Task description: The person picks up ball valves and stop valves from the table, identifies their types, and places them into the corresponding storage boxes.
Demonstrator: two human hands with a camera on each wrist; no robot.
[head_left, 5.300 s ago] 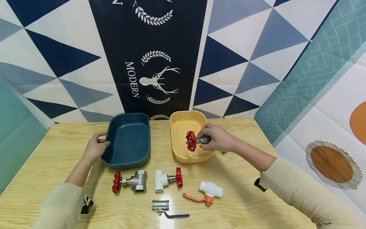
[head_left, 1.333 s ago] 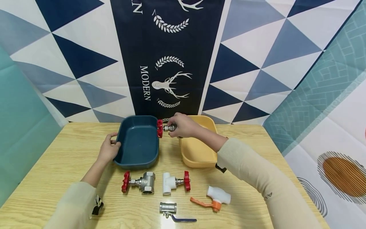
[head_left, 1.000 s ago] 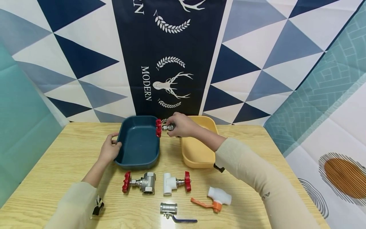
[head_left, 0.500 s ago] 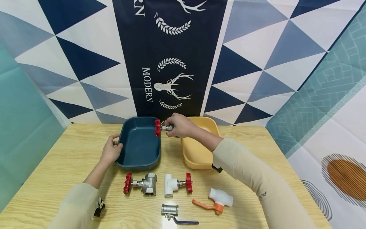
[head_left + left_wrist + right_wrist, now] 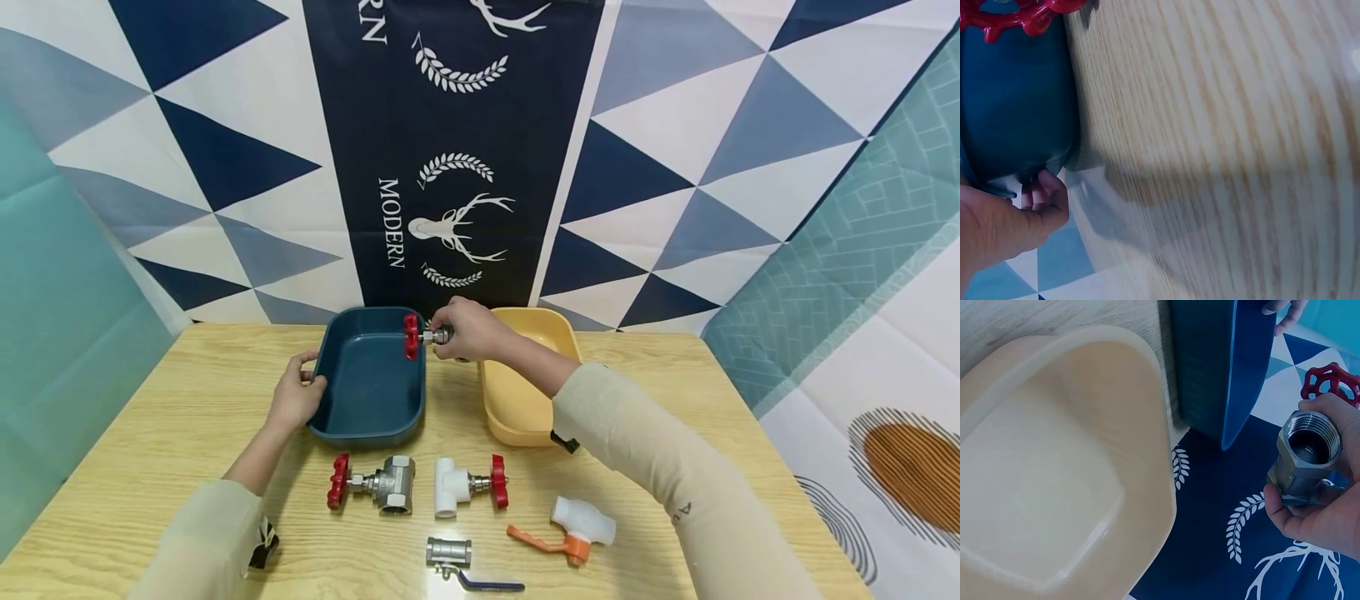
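My right hand [image 5: 471,330] holds a metal gate valve [image 5: 1302,465] by its body, between thumb and fingers. The red handwheel [image 5: 411,337] points left and hangs over the right rim of a dark blue bin [image 5: 371,387]. In the right wrist view, one threaded opening of the valve faces the camera. My left hand [image 5: 294,398] pinches the left rim of the blue bin, with the thumb on the inner side. The left wrist view shows those fingers curled at the bin's edge. A yellow bin [image 5: 517,404] stands below my right forearm, partly hidden by it.
In front of the bins lie a metal gate valve [image 5: 395,483] with a red handwheel, a white tee-shaped valve [image 5: 450,486] with a red handwheel, a metal ball valve [image 5: 450,552] with a blue lever, and a white ball valve [image 5: 585,521] with an orange lever. A patterned cloth [image 5: 442,125] hangs behind.
My right hand has carried the gate valve left, from above the yellow bin to the blue bin's right rim, slowing recently. My left hand stays on the blue bin. The head view has shifted.
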